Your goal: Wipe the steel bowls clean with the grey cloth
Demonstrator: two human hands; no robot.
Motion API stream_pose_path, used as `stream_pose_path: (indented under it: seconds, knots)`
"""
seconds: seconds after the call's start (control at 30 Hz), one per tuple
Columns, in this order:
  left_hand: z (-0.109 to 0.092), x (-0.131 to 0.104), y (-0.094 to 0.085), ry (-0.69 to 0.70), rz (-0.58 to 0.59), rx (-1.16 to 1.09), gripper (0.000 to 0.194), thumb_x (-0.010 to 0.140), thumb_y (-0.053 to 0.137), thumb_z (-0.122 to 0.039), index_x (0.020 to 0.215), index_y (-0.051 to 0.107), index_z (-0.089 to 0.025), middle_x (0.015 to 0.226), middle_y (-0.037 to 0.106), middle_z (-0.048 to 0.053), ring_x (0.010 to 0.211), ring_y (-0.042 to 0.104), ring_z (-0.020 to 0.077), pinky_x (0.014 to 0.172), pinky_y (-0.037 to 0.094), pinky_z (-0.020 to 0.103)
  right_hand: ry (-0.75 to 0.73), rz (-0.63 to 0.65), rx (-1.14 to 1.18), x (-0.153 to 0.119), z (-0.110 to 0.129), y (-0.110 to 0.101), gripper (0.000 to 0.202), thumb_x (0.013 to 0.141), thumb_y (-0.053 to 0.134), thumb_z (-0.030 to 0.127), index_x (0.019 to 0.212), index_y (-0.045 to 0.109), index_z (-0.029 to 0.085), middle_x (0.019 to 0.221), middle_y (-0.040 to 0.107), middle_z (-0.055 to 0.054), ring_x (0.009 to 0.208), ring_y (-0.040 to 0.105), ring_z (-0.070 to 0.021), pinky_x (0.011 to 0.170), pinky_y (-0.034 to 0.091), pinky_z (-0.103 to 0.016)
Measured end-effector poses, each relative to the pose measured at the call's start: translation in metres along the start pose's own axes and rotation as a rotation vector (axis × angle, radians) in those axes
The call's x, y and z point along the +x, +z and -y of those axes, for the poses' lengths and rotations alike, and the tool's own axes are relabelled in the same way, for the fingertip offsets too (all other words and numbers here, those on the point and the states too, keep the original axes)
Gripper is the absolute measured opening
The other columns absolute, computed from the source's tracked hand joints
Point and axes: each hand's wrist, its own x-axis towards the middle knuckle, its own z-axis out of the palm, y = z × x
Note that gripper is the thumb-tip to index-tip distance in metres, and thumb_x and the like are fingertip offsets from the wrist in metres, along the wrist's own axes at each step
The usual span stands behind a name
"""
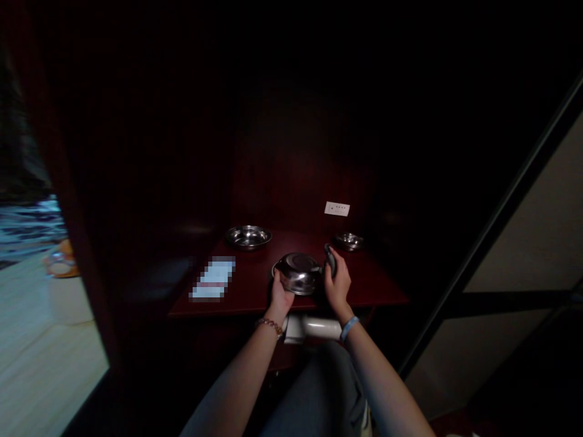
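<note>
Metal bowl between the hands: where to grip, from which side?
Probably the rim at the left, from the near side: the base faces up, so the bowl likely offers little hold on its smooth, curved wall, while the rim flares out below. The left hand grips there; the right hand, with a dark object, crowds the right.

No legible lettering, labels, brands, numbers or signs anywhere

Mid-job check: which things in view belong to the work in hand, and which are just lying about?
In hand:
- shiny metal bowl, held by the left hand
- dark grey item, kind unclear, in the right hand

Lying about, seemingly:
- back-left metal dish
- back-right metal dish
- pixelated item on the tabletop
</note>
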Motion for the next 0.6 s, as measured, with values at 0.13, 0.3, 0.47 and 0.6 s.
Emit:
stream_pose_path:
  seconds: [0.13, 0.3, 0.47, 0.6]
  knots:
    - [-0.001, -0.007, 0.003, 0.026, -0.039, 0.018, 0.036, 0.098, 0.047, -0.038, 0.125, 0.062, -0.021, 0.118, 0.071, 0.009, 0.104, 0.069, 0.0198, 0.096, 0.053, 0.036, 0.251, 0.152, -0.331, -0.008, -0.022, 0.025, 0.044, 0.097, 0.036, 0.027, 0.133, 0.058, 0.015, 0.148, 0.048, -0.016, 0.141, 0.037, -0.0286, 0.117, 0.022, -0.055]
    - [-0.002, -0.009, 0.005, 0.031, -0.049, 0.072, 0.033, 0.098, 0.046, -0.036, 0.115, 0.067, -0.017, 0.111, 0.074, 0.010, 0.099, 0.070, 0.0184, 0.096, 0.053, 0.033, 0.362, 0.412, -0.347, -0.022, -0.043, 0.044, 0.047, 0.099, 0.027, 0.022, 0.131, 0.060, 0.008, 0.131, 0.064, -0.018, 0.129, 0.054, -0.0243, 0.112, 0.033, -0.039]
    - [-0.002, -0.011, 0.008, 0.043, -0.065, 0.074, 0.035, 0.099, 0.045, -0.038, 0.114, 0.068, -0.016, 0.116, 0.072, 0.010, 0.104, 0.068, 0.0187, 0.096, 0.053, 0.033, 0.356, 0.399, -0.394, -0.024, -0.041, 0.042, 0.045, 0.096, 0.033, 0.021, 0.131, 0.060, 0.011, 0.130, 0.064, -0.018, 0.130, 0.052, -0.0266, 0.114, 0.032, -0.044]
    - [-0.003, -0.011, 0.008, 0.058, -0.082, 0.081, 0.034, 0.098, 0.046, -0.037, 0.116, 0.067, -0.018, 0.118, 0.071, 0.010, 0.107, 0.067, 0.0195, 0.096, 0.053, 0.034, 0.270, 0.318, -0.403, -0.026, -0.037, 0.041, 0.060, 0.085, 0.042, 0.012, 0.146, 0.042, 0.008, 0.145, 0.052, -0.019, 0.141, 0.039, -0.0285, 0.119, 0.023, -0.050]
